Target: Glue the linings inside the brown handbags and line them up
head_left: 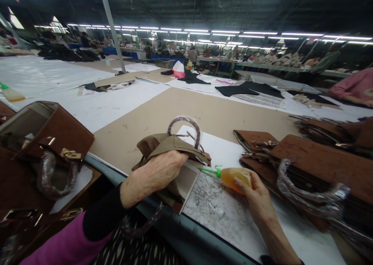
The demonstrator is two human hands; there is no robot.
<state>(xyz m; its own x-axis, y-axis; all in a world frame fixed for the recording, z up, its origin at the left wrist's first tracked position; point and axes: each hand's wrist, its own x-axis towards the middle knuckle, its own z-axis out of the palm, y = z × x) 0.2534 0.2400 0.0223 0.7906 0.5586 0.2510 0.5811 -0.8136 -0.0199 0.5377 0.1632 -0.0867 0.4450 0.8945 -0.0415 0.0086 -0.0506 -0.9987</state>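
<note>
The open handbag (171, 143) sits at the near edge of the table (134, 115), in the middle of the scene, its olive lining pushed up and out. One plastic-wrapped handle (185, 119) arches up on the far side; another hangs below the table's near edge. The left hand (159, 171) reaches into the bag from the near left, its fingers bent under the lining; they are hidden, so I cannot tell whether they pinch anything. The right hand (256, 191) holds a squeeze bottle (231, 177) of amber liquid, lying nearly level, between thumb and fingers. Its green nozzle (210, 171) points left, its tip just beside the bag; whether they touch I cannot tell.

Under the bottle is a white sheet (215, 206) covered in dark, stringy marks. To the right lie several brown handbags (311, 156), and on the near left stands an open brown handbag (71, 127) with a gold clasp. Farther left is a second bottle (13, 95) with a green top. Across the table lie black pieces (247, 89), and at the far right is a person in a pink top (355, 87). Long lights (198, 33) hang over the far workbenches.
</note>
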